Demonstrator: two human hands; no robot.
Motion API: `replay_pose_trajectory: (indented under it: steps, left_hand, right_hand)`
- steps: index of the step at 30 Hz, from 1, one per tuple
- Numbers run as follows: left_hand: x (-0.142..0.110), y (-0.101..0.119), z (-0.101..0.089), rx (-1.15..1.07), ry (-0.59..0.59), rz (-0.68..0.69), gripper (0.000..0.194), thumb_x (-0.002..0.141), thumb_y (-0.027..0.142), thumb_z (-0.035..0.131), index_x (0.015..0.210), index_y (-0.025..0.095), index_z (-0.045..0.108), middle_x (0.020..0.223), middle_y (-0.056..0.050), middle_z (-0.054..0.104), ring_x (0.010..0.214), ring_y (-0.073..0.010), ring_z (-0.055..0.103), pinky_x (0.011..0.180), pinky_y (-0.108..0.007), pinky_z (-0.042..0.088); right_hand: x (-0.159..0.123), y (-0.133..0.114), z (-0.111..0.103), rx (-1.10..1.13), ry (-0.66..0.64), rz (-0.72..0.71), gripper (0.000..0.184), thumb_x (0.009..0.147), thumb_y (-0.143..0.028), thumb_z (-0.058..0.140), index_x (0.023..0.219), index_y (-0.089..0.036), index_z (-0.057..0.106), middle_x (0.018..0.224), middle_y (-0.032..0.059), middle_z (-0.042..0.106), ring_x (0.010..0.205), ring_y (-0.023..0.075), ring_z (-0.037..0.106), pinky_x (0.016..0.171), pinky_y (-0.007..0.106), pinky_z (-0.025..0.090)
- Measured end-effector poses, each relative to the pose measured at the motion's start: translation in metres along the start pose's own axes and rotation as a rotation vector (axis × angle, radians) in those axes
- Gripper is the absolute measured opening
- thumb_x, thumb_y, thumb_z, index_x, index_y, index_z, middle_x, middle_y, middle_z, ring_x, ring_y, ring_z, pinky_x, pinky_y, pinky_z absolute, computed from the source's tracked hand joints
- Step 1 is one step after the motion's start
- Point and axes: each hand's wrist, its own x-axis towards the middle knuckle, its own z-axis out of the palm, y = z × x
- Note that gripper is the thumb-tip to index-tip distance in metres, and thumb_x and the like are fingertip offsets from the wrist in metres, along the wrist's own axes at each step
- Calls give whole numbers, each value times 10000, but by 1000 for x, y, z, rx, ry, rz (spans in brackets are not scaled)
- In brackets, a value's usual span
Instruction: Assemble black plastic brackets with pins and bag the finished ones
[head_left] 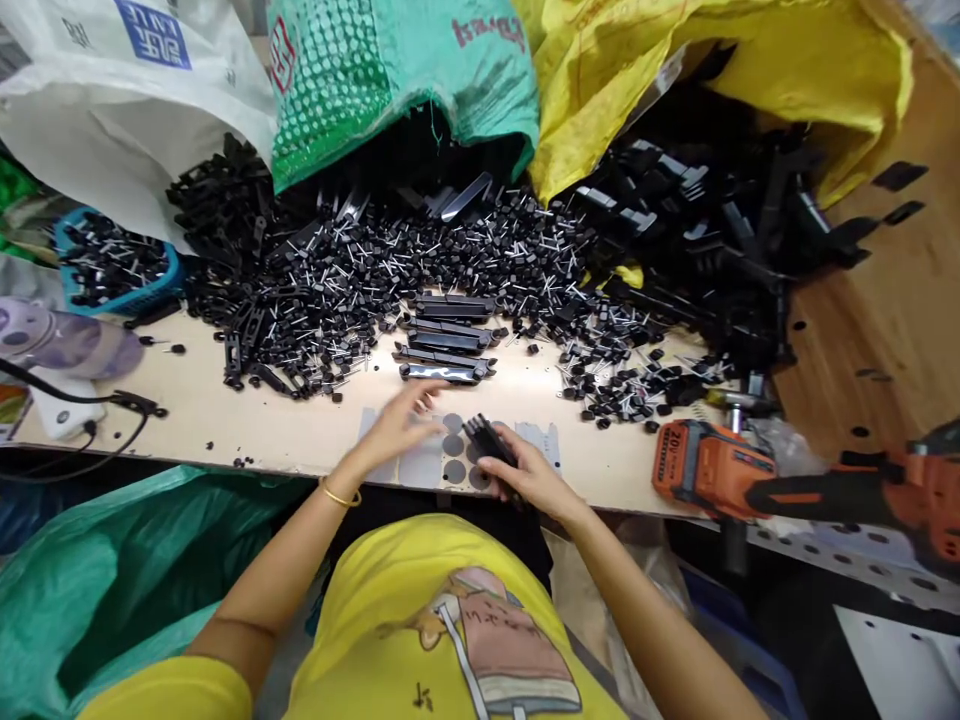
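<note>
My right hand (pixel 525 475) grips a long black plastic part (pixel 489 440) over a grey metal jig plate with round holes (pixel 450 455) at the bench's front edge. My left hand (pixel 401 422) reaches forward with fingers stretched out, blurred, holding nothing, close to the nearest of several assembled black bars (pixel 446 372) stacked in a row. Behind them spreads a heap of small black pins with metal stems (pixel 420 265).
A white sack (pixel 112 110), a green sack (pixel 390 70) and a yellow sack (pixel 720 60) spill black parts at the back. A blue basket (pixel 112 270) of pins sits left. An orange cordless driver (pixel 712 470) lies right. A green bag (pixel 112 570) hangs below the bench.
</note>
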Motion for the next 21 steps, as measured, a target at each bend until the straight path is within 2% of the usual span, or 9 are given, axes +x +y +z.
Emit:
replay_pose_trajectory:
  steps: [2, 3, 5, 9, 14, 16, 18, 20, 21]
  left_hand:
    - [9, -19, -25, 325, 341, -132, 296, 825, 300, 594, 1086, 160, 578, 977, -86, 618, 884, -208, 570, 825, -358, 459]
    - [14, -28, -37, 496, 452, -203, 265, 835, 299, 574, 1054, 150, 591, 956, -98, 619, 916, -237, 558, 853, -389, 435]
    - [26, -44, -54, 756, 528, -297, 270, 831, 314, 572, 1040, 145, 599, 979, -124, 616, 989, -295, 525, 877, -427, 395]
    - [42, -57, -60, 895, 459, -337, 228, 838, 293, 550, 1017, 161, 601, 947, -114, 631, 985, -307, 507, 863, -422, 358]
    - [42, -65, -66, 749, 487, -263, 196, 864, 309, 532, 982, 168, 601, 919, -77, 624, 902, -238, 529, 842, -359, 370]
    - [41, -69, -84, 712, 599, -244, 203, 892, 302, 502, 989, 152, 598, 951, -82, 608, 893, -217, 529, 848, -342, 379]
    - [42, -74, -111, 770, 795, -281, 226, 893, 265, 512, 1066, 137, 580, 1041, -103, 581, 999, -242, 496, 914, -371, 353]
    - [45, -80, -141, 851, 944, -388, 377, 836, 205, 594, 1197, 126, 521, 1209, -137, 500, 1157, -301, 397, 989, -435, 292]
    - [47, -83, -155, 852, 945, -470, 485, 793, 167, 640, 1248, 112, 483, 1267, -153, 453, 1192, -324, 361, 1009, -464, 269]
  right_hand:
    - [4, 4, 0, -312, 295, -88, 430, 829, -364, 550, 1226, -218, 471, 881, 69, 660, 719, 234, 633, 634, 381, 515]
    - [7, 6, 0, -462, 409, -127, 400, 836, -324, 523, 1219, -214, 485, 962, 98, 652, 833, 268, 632, 700, 414, 513]
    - [11, 9, 2, -699, 527, -157, 382, 839, -244, 468, 1218, -206, 495, 1081, 134, 609, 968, 310, 594, 743, 444, 501]
    - [18, 13, 13, -980, 521, -144, 435, 785, -133, 467, 1217, -155, 504, 1055, 154, 558, 963, 306, 545, 754, 427, 492]
    - [23, 14, 12, -1085, 552, -173, 390, 788, -144, 486, 1174, -134, 534, 1000, 134, 545, 927, 284, 509, 808, 410, 455]
    - [24, 15, 7, -1082, 540, -172, 347, 811, -173, 481, 1150, -143, 544, 990, 123, 546, 920, 276, 506, 799, 395, 447]
    - [25, 15, 3, -1066, 522, -182, 320, 829, -197, 476, 1137, -142, 548, 987, 117, 547, 918, 269, 505, 795, 382, 442]
    - [26, 15, 1, -1051, 519, -199, 310, 841, -212, 469, 1133, -140, 547, 988, 116, 548, 920, 264, 506, 798, 376, 439]
    - [26, 15, 1, -1047, 523, -204, 308, 844, -215, 466, 1132, -139, 547, 988, 117, 549, 920, 263, 506, 799, 377, 438]
